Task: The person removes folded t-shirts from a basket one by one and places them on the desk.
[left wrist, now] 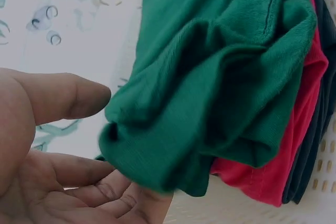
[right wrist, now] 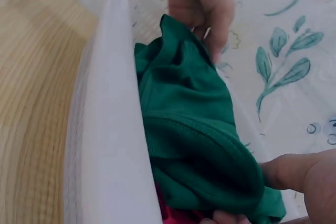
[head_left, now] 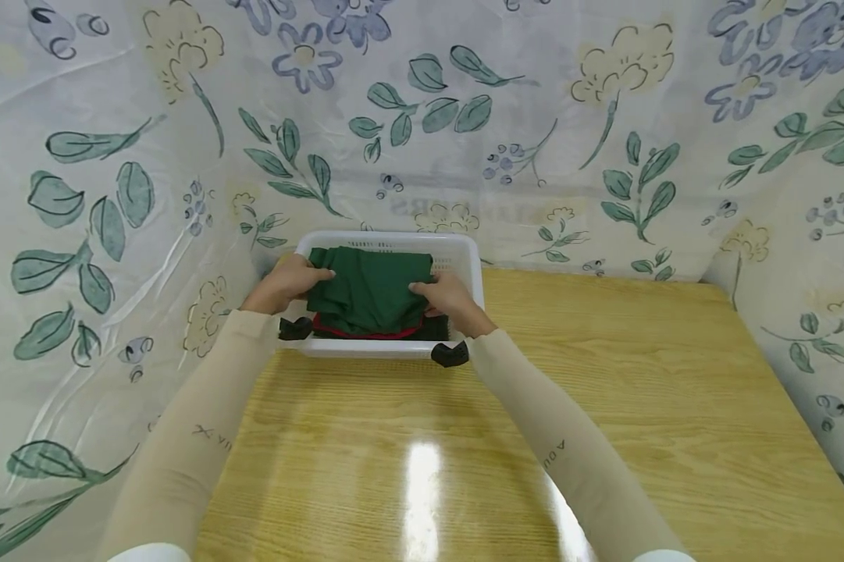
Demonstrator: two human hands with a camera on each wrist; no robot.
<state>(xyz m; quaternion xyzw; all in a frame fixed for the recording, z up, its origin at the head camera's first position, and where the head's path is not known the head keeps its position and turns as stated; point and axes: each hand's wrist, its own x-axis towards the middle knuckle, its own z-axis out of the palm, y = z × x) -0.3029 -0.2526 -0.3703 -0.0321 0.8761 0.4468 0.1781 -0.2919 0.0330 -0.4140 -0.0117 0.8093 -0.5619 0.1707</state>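
Note:
A folded green garment lies atop a red garment and a dark garment in a white plastic basket. At its left end my left hand holds the cloth's edge, the thumb by the upper side and the fingers under it. The left wrist view shows this grip as loose, with the cloth bunched in soft folds. My right hand pinches the right end, thumb on top and fingertips below. In the right wrist view a thick folded edge bulges beside that thumb.
The basket stands at the back left of a wooden table, close to a flower-printed sheet that hangs behind and at both sides. Black pieces show near each wrist, over the basket's front rim.

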